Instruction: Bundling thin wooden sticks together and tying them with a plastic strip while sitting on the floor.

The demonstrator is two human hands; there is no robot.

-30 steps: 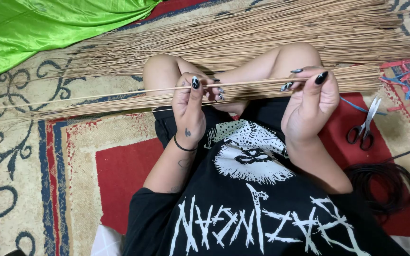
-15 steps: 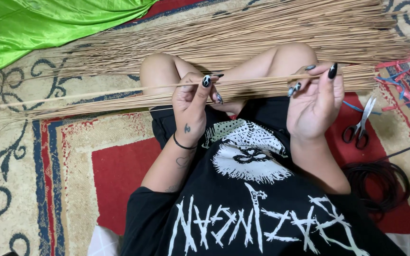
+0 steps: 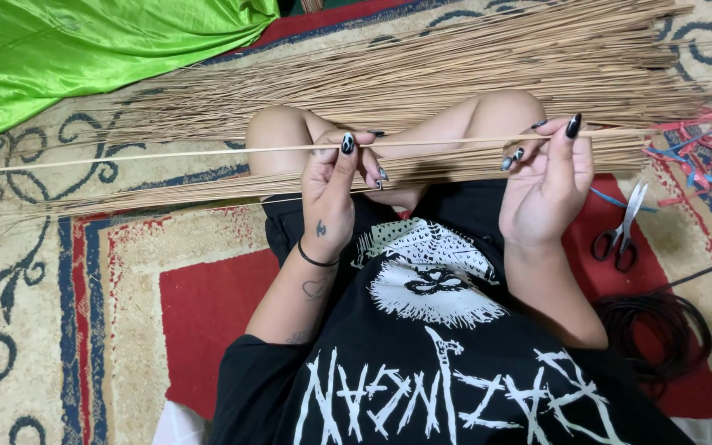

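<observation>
Here both hands (image 3: pixel 447 177) pinch one thin, straight stick (image 3: pixel 208 152).

- A patterned carpet (image 3: pixel 59 330) is covering the floor under you, cream with dark scrolls and a red middle.
- A broad heap of thin tan sticks (image 3: pixel 455 74) is lying across it, beyond your knees.
- A green cloth (image 3: pixel 67 58) is spreading over its far left corner.
- Scissors (image 3: pixel 620 235) are lying on the red part to your right.
- A coil of black cord (image 3: pixel 661 330) is resting just nearer than them.
- Red and blue ribbons (image 3: pixel 702 144) are trailing at the right edge.
</observation>
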